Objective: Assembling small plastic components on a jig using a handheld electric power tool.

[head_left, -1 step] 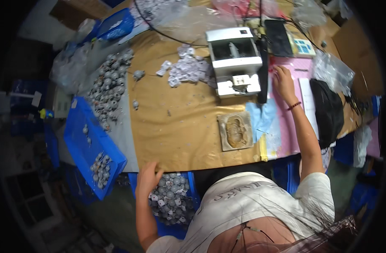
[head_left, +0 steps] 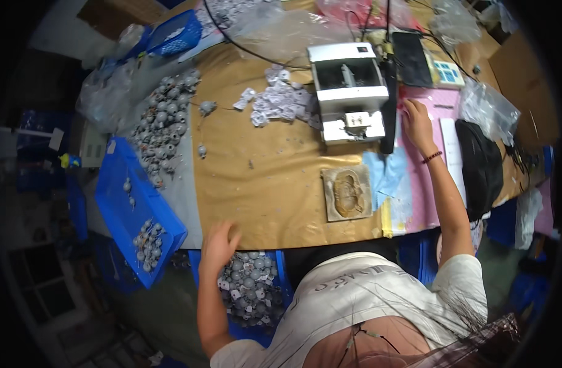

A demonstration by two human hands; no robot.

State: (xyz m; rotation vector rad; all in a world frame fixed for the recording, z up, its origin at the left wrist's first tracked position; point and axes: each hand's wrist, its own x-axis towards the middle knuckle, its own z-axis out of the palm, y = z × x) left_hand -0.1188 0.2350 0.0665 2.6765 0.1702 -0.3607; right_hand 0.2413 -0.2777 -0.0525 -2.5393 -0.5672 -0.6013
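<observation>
Nearest to me, a blue plastic bin (head_left: 251, 334) beneath the table edge holds many grey, round, ball-like pieces (head_left: 250, 279), some with white tags. Directly above it, my left hand (head_left: 220, 244) lies at the front edge of the tan sheet cover (head_left: 268, 190), fingers loosely bent and thumb apart. To its left, a tilted blue rectangular tray (head_left: 149, 199) carries a smaller cluster of such pieces. On the cover, a square metal-coloured plate (head_left: 347, 193) bears a rounded relief. Farther off, my right hand (head_left: 419, 126) reaches over a pink sheet (head_left: 423, 190), fingers bent beside an upright-looking black bar (head_left: 388, 116); I cannot tell whether they pinch the small red item (head_left: 402, 95) near their tips. A white boxy machine (head_left: 353, 93) stands left of the bar, beside scattered white paper tags (head_left: 278, 104).
</observation>
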